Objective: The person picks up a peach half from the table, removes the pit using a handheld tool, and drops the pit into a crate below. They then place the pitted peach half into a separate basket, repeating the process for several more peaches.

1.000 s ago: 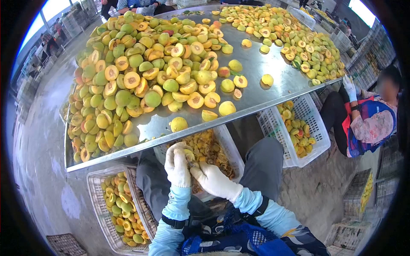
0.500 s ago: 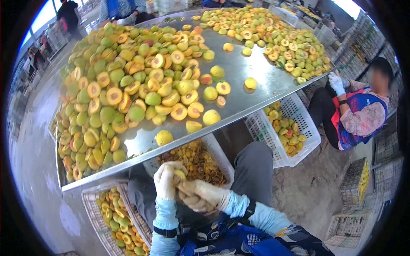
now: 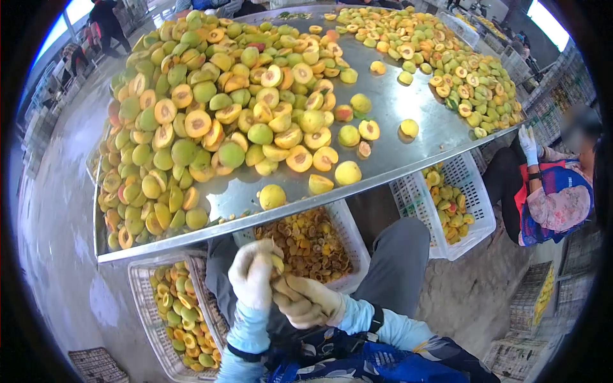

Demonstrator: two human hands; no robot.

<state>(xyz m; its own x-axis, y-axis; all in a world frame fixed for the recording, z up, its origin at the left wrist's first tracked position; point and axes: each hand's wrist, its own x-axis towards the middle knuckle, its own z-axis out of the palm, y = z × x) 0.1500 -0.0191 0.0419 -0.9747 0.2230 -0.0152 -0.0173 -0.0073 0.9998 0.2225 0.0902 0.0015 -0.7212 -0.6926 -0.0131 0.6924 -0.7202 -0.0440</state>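
Note:
My left hand (image 3: 252, 276), in a pale glove, is closed around a yellow peach half (image 3: 277, 263) whose edge shows between the fingers. Right against it, my gloved right hand (image 3: 310, 303) is closed, its fingers curled; whatever they grip is hidden. Both hands are above my lap, near a white crate (image 3: 359, 246) of pits and brown-yellow scraps (image 3: 310, 242). Beyond them, a large heap of halved peaches (image 3: 211, 121) covers the left of a metal table (image 3: 383, 159).
A crate (image 3: 137, 287) of peach halves stands at my left. Another white crate (image 3: 476, 217) with halves sits under the table's right side. A co-worker (image 3: 555, 191) in white gloves sits at the right. More peach halves (image 3: 447, 70) lie at the table's far right.
My view has shifted, so the table and crates appear farther right. Both hands stay together, the peach half still in the left; the co-worker's gloved hand has changed pose.

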